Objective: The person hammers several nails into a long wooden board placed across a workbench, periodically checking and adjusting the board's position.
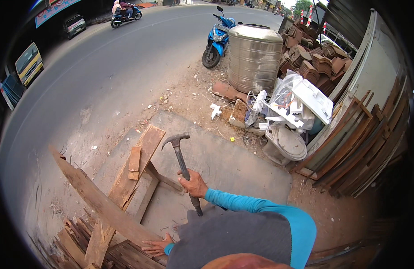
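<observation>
A claw hammer [182, 162] with a dark metal head stands upright in my right hand [195, 184], whose fingers are wrapped round its handle. The head points up and away from me. At the lower middle, my left hand [156, 245] grips the near end of a long wooden board [106, 208], its thumb apart from the fingers. That board lies across a narrow wooden bench [139, 154] and reaches out to the left. What looks like nails sticks out near its far end. Two short wood pieces [134, 162] rest on the bench top.
Scrap wood [74, 244] is heaped at the lower left. To the right stand a toilet bowl [285, 142], white plastic parts [312, 98], a metal tank [255, 58] and leaning wooden frames [364, 134]. A blue motorbike [217, 38] is parked by the road [126, 58], where another scooter [126, 15] carries riders.
</observation>
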Tool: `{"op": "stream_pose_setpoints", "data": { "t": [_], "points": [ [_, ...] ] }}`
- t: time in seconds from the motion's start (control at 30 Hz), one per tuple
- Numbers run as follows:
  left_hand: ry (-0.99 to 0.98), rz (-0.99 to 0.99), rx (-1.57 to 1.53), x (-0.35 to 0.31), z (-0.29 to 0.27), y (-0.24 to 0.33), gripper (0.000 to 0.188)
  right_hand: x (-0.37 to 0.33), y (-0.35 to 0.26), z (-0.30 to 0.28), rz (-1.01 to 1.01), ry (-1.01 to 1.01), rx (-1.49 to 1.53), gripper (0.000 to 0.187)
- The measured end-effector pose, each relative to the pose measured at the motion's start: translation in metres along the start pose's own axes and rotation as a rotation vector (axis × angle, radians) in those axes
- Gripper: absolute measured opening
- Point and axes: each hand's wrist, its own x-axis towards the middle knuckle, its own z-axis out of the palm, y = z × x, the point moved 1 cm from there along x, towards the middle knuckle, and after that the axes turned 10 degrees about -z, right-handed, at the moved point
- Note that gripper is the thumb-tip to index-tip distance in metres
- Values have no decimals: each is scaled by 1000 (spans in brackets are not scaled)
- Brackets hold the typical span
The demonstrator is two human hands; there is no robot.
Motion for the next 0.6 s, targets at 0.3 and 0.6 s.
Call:
{"op": "stream_pose_setpoints", "data": {
  "t": [0.3,0.6],
  "points": [
    [194,104,-305,-10,-8,-5,136,32,16,0,-66,-376,-173,26],
    [77,-99,-372,-4,-16,-32,141,-3,82,66,253,-919,-52,31]
  ]
}}
